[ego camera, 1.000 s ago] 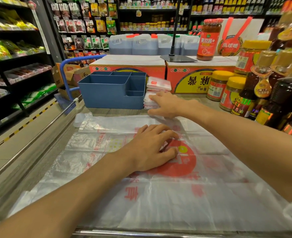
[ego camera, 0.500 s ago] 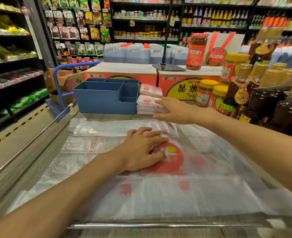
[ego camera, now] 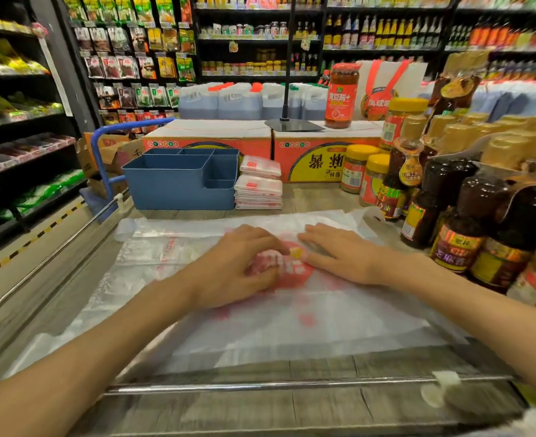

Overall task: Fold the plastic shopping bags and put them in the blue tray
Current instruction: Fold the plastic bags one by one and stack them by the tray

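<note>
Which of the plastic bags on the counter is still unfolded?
The large bag spread flat under both hands, left hand and right hand; the others sit folded in a stack beside the blue tray.

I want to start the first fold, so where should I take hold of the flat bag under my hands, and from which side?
Take the plastic bag by its near edge, coming from your own side. It lies spread flat, so only an edge gives fingers purchase, and the near one lies bare. The left hand and right hand rest flat on its middle; pinching with both would likely lift it evenly toward the blue tray.
</note>
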